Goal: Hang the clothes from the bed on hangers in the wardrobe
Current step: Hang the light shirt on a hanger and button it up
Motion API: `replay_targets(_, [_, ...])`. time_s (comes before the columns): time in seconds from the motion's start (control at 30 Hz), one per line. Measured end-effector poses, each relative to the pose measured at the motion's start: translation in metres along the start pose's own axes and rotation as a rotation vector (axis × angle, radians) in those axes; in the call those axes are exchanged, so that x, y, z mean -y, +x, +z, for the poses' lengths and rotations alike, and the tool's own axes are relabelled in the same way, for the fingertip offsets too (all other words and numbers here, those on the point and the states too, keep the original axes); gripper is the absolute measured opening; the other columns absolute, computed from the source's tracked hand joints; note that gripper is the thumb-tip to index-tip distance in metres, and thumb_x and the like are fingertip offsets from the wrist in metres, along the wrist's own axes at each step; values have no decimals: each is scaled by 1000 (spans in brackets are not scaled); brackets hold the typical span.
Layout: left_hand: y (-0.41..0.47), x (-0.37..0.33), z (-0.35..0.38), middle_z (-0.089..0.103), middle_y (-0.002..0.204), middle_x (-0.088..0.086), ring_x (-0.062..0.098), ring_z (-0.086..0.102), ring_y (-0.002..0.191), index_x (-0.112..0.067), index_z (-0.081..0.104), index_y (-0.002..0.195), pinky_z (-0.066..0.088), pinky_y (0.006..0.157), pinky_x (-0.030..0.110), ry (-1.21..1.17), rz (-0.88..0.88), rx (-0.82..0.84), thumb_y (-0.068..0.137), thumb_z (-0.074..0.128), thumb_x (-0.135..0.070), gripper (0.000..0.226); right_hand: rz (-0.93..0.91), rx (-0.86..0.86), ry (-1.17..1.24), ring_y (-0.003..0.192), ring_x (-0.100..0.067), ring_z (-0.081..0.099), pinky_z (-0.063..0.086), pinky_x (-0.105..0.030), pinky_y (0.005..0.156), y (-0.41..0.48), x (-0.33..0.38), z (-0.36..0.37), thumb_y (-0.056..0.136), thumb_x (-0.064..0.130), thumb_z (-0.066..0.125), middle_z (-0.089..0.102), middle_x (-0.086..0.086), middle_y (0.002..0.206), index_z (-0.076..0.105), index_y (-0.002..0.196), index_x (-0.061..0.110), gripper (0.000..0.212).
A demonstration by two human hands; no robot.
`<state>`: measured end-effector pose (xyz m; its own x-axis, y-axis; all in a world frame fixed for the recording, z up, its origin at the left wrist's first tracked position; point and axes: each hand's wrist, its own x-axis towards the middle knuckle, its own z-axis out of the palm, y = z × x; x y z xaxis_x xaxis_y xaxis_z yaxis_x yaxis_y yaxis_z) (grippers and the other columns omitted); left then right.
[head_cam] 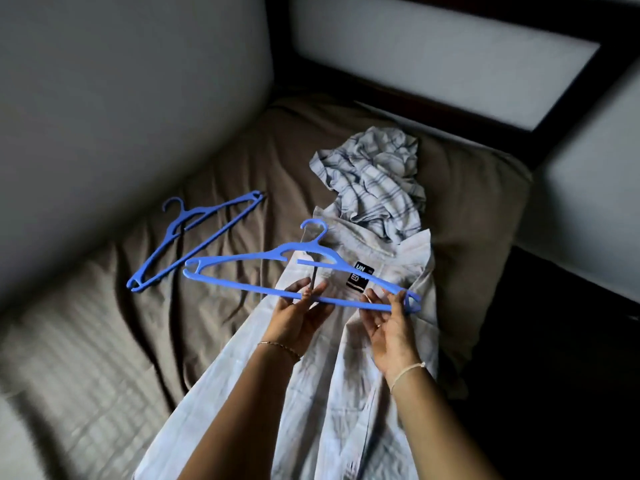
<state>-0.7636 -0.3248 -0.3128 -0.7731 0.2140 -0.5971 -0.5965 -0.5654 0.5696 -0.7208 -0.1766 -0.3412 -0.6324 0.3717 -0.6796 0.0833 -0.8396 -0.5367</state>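
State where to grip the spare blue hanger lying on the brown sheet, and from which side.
Pinch the spare hanger at its neck below the hook, reaching down from the bed side, since a grey wall rises beyond it. It lies flat on the sheet; both arms meet there, so it should lift level. Left hand and right hand hold the other hanger.

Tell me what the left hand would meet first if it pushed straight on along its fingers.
The left hand grips the held hanger by its lower bar; past that, probably the pale shirt near its collar, though depth is unclear.
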Motion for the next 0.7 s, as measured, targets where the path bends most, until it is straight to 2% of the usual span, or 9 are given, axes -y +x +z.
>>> replay_targets(0.07, [10, 4, 9, 74, 90, 12, 25, 72, 83, -11, 49, 95, 57, 76, 40, -3, 2, 27, 99, 41, -1, 14, -100, -153, -191, 73, -15, 66, 50, -24, 63, 13, 10, -14, 99, 54, 34, 68, -6, 85, 63, 102, 10, 52])
replay_targets(0.13, [22, 8, 14, 73, 89, 13, 26, 72, 83, -13, 49, 92, 56, 79, 43, -6, 10, 34, 98, 42, 1, 17, -345, -346, -472, 72, -20, 62, 47, -26, 60, 29, 17, -33, 98, 47, 47, 65, -9, 83, 64, 103, 4, 46])
replay_targets(0.2, [32, 9, 16, 74, 88, 13, 25, 73, 82, -14, 48, 87, 54, 81, 43, 24, 25, 15, 97, 43, 2, 19, -572, -450, -816, 90, -31, 63, 49, -34, 75, 43, 19, -50, 89, 35, 66, 65, -15, 99, 62, 108, 5, 36])
replay_targets(0.23, [39, 11, 16, 74, 87, 13, 25, 73, 82, -14, 47, 85, 54, 82, 44, 41, 24, -1, 96, 44, 3, 20, -617, -476, -966, 99, -37, 60, 47, -39, 84, 51, 21, -55, 84, 31, 73, 63, -18, 107, 61, 112, 5, 40])
replay_targets(0.33, [54, 13, 14, 73, 90, 14, 27, 72, 83, -15, 45, 83, 54, 82, 43, 70, 13, -51, 92, 50, 5, 22, -626, -484, -1214, 113, -40, 53, 39, -43, 97, 66, 26, -56, 77, 26, 76, 58, -19, 123, 58, 123, 9, 52])
replay_targets(0.47, [69, 19, 16, 72, 91, 17, 29, 70, 81, -17, 45, 79, 56, 80, 41, 89, 3, -96, 74, 68, 2, 30, -605, -539, -1342, 116, -39, 52, 38, -44, 94, 83, 31, -52, 74, 29, 75, 56, -17, 127, 55, 126, 12, 58])
replay_targets(0.57, [79, 26, 17, 73, 86, 17, 28, 71, 73, -17, 43, 77, 58, 70, 39, 81, 14, -139, 86, 58, 7, 29, -553, -604, -1362, 116, -38, 52, 39, -45, 92, 94, 32, -52, 77, 44, 73, 56, -16, 126, 55, 126, 13, 60])
replay_targets(0.7, [89, 28, 15, 73, 89, 17, 28, 71, 76, -17, 42, 76, 58, 72, 42, 107, 29, -144, 90, 48, 7, 29, -491, -625, -1400, 116, -36, 51, 38, -47, 92, 111, 36, -54, 73, 54, 73, 56, -14, 123, 56, 121, 13, 65])
